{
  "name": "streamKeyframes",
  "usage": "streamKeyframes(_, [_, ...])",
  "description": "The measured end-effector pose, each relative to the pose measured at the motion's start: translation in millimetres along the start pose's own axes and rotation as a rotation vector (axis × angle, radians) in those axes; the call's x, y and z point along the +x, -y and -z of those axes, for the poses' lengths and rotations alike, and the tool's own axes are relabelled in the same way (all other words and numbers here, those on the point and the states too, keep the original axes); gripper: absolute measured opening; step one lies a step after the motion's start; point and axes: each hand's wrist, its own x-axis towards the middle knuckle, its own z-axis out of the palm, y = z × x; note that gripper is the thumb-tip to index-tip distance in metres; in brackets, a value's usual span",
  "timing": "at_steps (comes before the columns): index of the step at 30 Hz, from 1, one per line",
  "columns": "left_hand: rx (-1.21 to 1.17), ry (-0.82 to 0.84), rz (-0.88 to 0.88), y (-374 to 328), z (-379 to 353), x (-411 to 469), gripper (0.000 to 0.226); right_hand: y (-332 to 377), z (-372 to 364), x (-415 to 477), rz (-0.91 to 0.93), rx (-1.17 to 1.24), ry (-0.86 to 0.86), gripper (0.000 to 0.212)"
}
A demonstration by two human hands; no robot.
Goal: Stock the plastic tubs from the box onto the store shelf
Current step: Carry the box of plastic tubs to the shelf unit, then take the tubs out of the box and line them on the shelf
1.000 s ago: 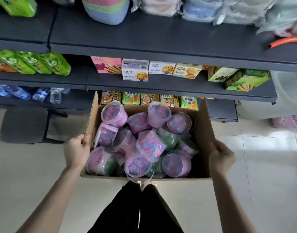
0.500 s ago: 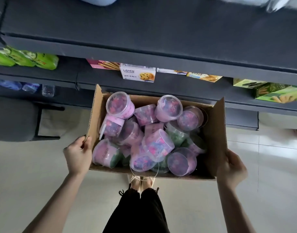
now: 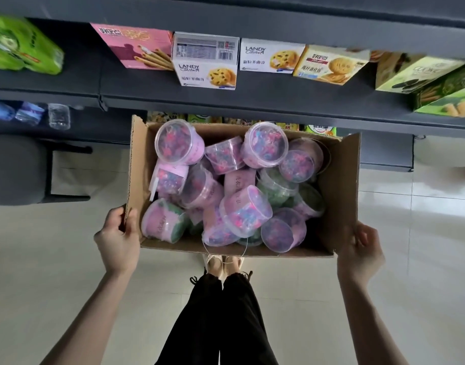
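Note:
An open cardboard box [image 3: 342, 185] hangs in front of me above the floor, held by both hands. It is heaped with several clear plastic tubs [image 3: 245, 210] of pink and green contents, lying at all angles. My left hand [image 3: 118, 239] grips the box's near left corner, fingers curled over the wall edge. My right hand [image 3: 359, 250] grips the near right corner from outside. The dark store shelf [image 3: 278, 100] runs across just beyond the box.
Biscuit boxes [image 3: 207, 63] line the shelf, with green packs [image 3: 20, 46] at the left and green boxes [image 3: 421, 75] at the right. Water bottles [image 3: 59, 115] lie on a lower shelf. A dark stool [image 3: 15, 169] stands left. My legs and feet [image 3: 223, 264] are under the box.
My view has tilted down and closer to the shelves. The box has sunk slightly lower in front of the shelf; both hands keep the same hold.

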Motion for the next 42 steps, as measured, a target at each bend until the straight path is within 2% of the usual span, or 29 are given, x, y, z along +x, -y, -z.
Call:
streamKeyframes(4, [0.021, 0.029, 0.007, -3.7, 3.8, -5.1, 0.023, 3.7, 1.7, -0.2, 0.047, -0.085, -0.003, 0.021])
streamKeyframes(6, [0.017, 0.053, -0.024, -8.1, 7.6, -8.7, 0.033, 5.4, 4.6, -2.9, 0.135, -0.134, 0.038, 0.034])
streamKeyframes(9, [0.057, 0.107, -0.130, -11.2, 15.9, -18.6, 0.063, 4.3, 13.9, -12.4, 0.276, -0.208, 0.037, 0.056])
streamKeyframes(11, [0.269, 0.138, -0.263, -8.9, 21.7, -25.1, 0.079, 3.2, 17.4, -23.6, 0.445, -0.273, 0.028, 0.055])
streamKeyframes(13, [0.489, 0.167, -0.433, -3.5, 22.0, -31.8, 0.068, 2.7, 13.7, -36.4, 0.648, -0.318, 0.075, 0.046])
streamKeyframes(15, [0.654, 0.231, -0.496, 0.3, 17.8, -38.6, 0.049, 2.5, 4.3, -44.0, 0.733, -0.379, 0.167, 0.039])
streamKeyframes(17, [0.770, 0.307, -0.388, 5.5, 9.5, -41.9, 0.041, -0.4, -7.1, -44.1, 0.544, -0.467, 0.357, 0.055])
streamKeyframes(19, [0.774, 0.390, -0.200, 14.7, -3.3, -40.9, 0.060, -9.9, -18.2, -34.8, 0.275, -0.581, 0.519, 0.082])
streamKeyframes(20, [0.750, 0.448, -0.100, 18.4, -10.1, -40.1, 0.069, -15.8, -23.1, -28.9, 0.217, -0.638, 0.549, 0.090])
streamKeyframes(23, [0.644, 0.582, 0.163, 30.5, -35.7, -32.4, 0.079, -30.0, -36.8, -8.6, 0.102, -0.673, 0.644, 0.103])
streamKeyframes(25, [0.453, 0.569, 0.276, 28.9, -51.8, -27.1, 0.080, -33.5, -44.6, 0.3, -0.007, -0.574, 0.726, 0.102])
streamKeyframes(27, [0.301, 0.450, 0.235, 17.3, -62.5, -26.1, 0.070, -29.0, -52.2, 0.9, -0.018, -0.486, 0.746, 0.099])
streamKeyframes(30, [0.110, 0.295, -0.024, -14.6, -76.6, -42.5, 0.050, 0.3, -66.8, -15.8, 0.101, -0.243, 0.692, 0.099])
streamKeyframes(32, [0.003, 0.392, -0.043, -42.4, -89.3, -56.7, 0.053, 24.7, -80.4, -36.2, 0.124, -0.105, 0.763, 0.096])
streamKeyframes(35, [-0.044, 0.636, 0.144, -74.7, -109.6, -64.7, 0.057, 51.0, -102.5, -54.1, 0.030, -0.096, 0.917, 0.095])
streamKeyframes(37, [-0.156, 0.634, 0.233, -88.0, -115.4, -63.3, 0.047, 61.0, -108.5, -54.7, -0.068, -0.078, 0.927, 0.094])
streamKeyframes(40, [-0.416, 0.592, 0.183, -99.4, -104.9, -60.1, 0.033, 67.6, -101.1, -47.3, -0.231, 0.138, 0.966, 0.106])
streamKeyframes(42, [-0.583, 0.646, 0.154, -100.6, -92.2, -49.1, 0.038, 70.8, -93.3, -44.0, -0.292, 0.279, 1.068, 0.105])
